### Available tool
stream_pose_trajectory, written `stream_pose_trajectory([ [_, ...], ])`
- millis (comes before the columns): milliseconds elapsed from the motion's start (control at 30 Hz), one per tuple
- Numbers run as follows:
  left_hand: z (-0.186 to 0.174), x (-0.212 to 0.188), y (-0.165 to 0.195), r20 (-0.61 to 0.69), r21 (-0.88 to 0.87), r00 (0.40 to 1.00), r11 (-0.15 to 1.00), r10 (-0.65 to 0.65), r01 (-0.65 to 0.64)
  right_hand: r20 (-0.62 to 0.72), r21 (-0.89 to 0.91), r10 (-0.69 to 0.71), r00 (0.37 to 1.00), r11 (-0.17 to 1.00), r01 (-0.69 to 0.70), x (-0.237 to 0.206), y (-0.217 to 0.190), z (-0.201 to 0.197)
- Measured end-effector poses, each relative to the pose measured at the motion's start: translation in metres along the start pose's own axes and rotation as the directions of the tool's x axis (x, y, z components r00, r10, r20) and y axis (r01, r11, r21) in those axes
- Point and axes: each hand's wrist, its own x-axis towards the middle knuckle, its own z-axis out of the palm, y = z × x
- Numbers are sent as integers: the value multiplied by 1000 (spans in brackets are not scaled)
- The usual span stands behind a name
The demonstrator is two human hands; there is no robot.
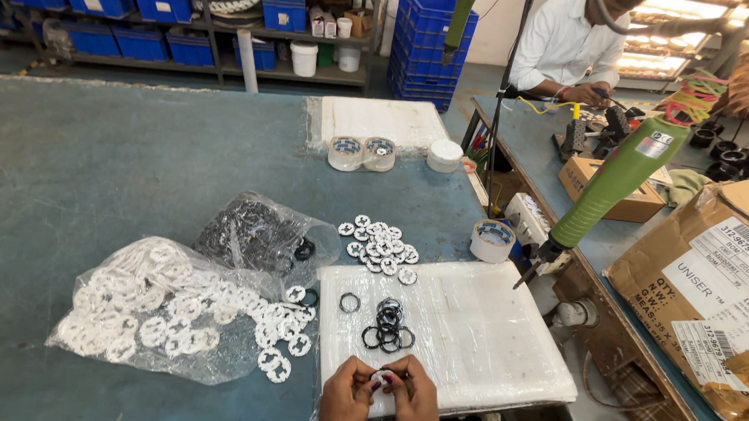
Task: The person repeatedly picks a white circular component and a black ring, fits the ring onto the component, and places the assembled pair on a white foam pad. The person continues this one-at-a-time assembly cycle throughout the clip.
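My left hand (346, 399) and my right hand (416, 402) meet at the near edge of a white plastic-wrapped pad (487, 336), both pinching one small white round part (380, 377). Just beyond my fingers lies a cluster of black rings (388, 326), with one lone black ring (350, 302) to its left. A pile of finished white round parts (379, 244) rests on the blue-green table (77, 178) past the pad. To the left, a clear bag of white parts (152, 306) spills open, and a bag of black rings (254, 230) lies behind it.
A green powered screwdriver (620, 176) hangs at the right above the pad's edge. Tape rolls (492, 240) and small tubs (361, 153) stand further back. A cardboard box (712, 288) sits at right. Other people work at the far bench. Blue crates (163, 3) fill the shelves.
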Motion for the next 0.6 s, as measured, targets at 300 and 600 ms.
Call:
stream_pose_trajectory([
  [300,3,20,-22,14,-166,998,984,65,-62,-139,81,-12,990,996,23,33,-15,-7],
  [600,-10,3,-13,38,-113,997,992,67,-63,-307,-321,6,952,941,-109,191,-54,-28],
])
